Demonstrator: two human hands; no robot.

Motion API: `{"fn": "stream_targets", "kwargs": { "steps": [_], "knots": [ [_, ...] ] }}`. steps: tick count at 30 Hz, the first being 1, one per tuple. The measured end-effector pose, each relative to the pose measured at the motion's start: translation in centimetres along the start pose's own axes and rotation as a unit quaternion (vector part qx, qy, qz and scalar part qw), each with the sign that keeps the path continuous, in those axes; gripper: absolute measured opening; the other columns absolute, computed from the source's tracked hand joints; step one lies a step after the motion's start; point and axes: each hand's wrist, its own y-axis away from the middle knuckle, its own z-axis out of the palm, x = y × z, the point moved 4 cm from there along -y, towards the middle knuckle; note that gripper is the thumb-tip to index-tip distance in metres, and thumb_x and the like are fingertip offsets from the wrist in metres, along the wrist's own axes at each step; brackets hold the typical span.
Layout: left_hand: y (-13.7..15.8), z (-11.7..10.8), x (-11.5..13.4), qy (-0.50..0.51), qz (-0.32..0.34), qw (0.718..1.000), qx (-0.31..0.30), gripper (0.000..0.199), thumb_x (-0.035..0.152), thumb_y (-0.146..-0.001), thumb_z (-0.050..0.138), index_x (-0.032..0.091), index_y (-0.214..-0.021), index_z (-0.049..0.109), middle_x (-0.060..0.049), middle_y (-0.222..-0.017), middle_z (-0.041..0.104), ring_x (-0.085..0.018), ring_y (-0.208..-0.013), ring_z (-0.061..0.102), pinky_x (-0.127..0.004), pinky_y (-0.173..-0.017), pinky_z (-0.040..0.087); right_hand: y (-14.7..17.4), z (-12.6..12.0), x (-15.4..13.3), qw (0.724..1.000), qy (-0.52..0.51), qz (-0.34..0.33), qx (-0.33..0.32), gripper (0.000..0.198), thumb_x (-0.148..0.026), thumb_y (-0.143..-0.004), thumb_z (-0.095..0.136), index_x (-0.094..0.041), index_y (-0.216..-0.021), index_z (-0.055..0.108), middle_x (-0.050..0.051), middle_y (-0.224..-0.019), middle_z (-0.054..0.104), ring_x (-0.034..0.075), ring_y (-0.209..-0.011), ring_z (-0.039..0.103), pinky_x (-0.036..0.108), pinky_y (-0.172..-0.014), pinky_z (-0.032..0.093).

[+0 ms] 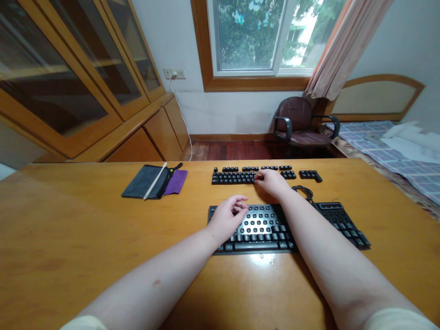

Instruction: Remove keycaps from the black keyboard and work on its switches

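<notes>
A black plastic keyboard [259,224] lies on the glossy wooden surface [85,229], its middle stripped to small square stems on a shiny plate, with sculpted caps remaining along its near edge and number pad. Beyond the keyboard, loose black keycaps [233,178] stand in neat rows. The right hand [273,183] reaches over the keyboard to these rows, its grip narrow at the fingertips; whether it pinches a cap I cannot tell. The left hand [228,215] curls above the keyboard's left part, grip loosely parted. The right forearm hides part of the keyboard; a coiled cable [304,191] sits behind it. Left of the keyboard, a pale flat stick [155,181] crosses a soft grey pouch [140,182] beside a purple cloth [176,182].
</notes>
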Motion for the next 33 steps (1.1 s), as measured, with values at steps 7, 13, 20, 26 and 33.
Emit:
{"fn": "stream_targets", "kwargs": {
  "steps": [7, 13, 20, 26, 33],
  "knots": [
    [0.0, 0.0, 0.0, -0.001, 0.003, 1.000, 0.003, 0.027, 0.021, -0.079, 0.055, 0.017, -0.106, 0.057, -0.003, -0.085, 0.064, -0.013, -0.075, 0.061, -0.028, -0.075, 0.049, 0.0, 0.0, -0.3, 1.000, 0.009, -0.003, -0.012, 0.011, -0.022, -0.076, 0.059, -0.022, -0.082, 0.068, 0.005, -0.088, 0.069, 0.019, -0.084, 0.061, 0.026, -0.074, 0.043],
    [0.1, 0.1, 0.0, -0.001, 0.001, 1.000, 0.001, 0.027, 0.021, -0.078, 0.055, 0.017, -0.105, 0.057, -0.003, -0.085, 0.064, -0.013, -0.075, 0.061, -0.028, -0.075, 0.049, 0.1, 0.0, -0.4, 1.000, 0.008, -0.003, -0.013, 0.011, -0.022, -0.076, 0.058, -0.021, -0.081, 0.068, 0.005, -0.088, 0.069, 0.019, -0.083, 0.061, 0.027, -0.073, 0.043],
    [0.0, 0.1, -0.2, -0.004, 0.004, 1.000, -0.003, 0.027, 0.022, -0.079, 0.055, 0.017, -0.105, 0.057, -0.003, -0.086, 0.064, -0.013, -0.077, 0.061, -0.028, -0.076, 0.049, 1.0, -3.6, -1.9, 0.998, -0.025, -0.034, 0.051, 0.027, -0.038, -0.085, 0.051, -0.018, -0.080, 0.068, 0.007, -0.083, 0.067, 0.020, -0.081, 0.059, 0.028, -0.071, 0.042],
    [0.1, 0.1, 0.2, -0.024, 0.017, 0.999, -0.015, 0.023, 0.022, -0.079, 0.055, 0.018, -0.101, 0.059, -0.004, -0.088, 0.065, -0.014, -0.079, 0.061, -0.030, -0.079, 0.050, 7.1, -8.4, -3.3, 0.966, -0.150, -0.147, 0.154, 0.047, -0.039, -0.094, 0.031, -0.019, -0.072, 0.067, 0.006, -0.076, 0.064, 0.017, -0.076, 0.060, 0.029, -0.074, 0.044],
    [0.1, 0.1, 0.3, -0.030, 0.021, 0.999, -0.018, 0.022, 0.021, -0.079, 0.056, 0.017, -0.100, 0.060, -0.004, -0.089, 0.066, -0.014, -0.080, 0.062, -0.030, -0.079, 0.050, 13.1, -4.1, -1.1, 0.944, -0.183, -0.231, 0.150, 0.033, -0.032, -0.090, 0.045, -0.019, -0.068, 0.065, 0.005, -0.064, 0.067, 0.015, -0.060, 0.062, 0.027, -0.061, 0.048]
  ]
}}
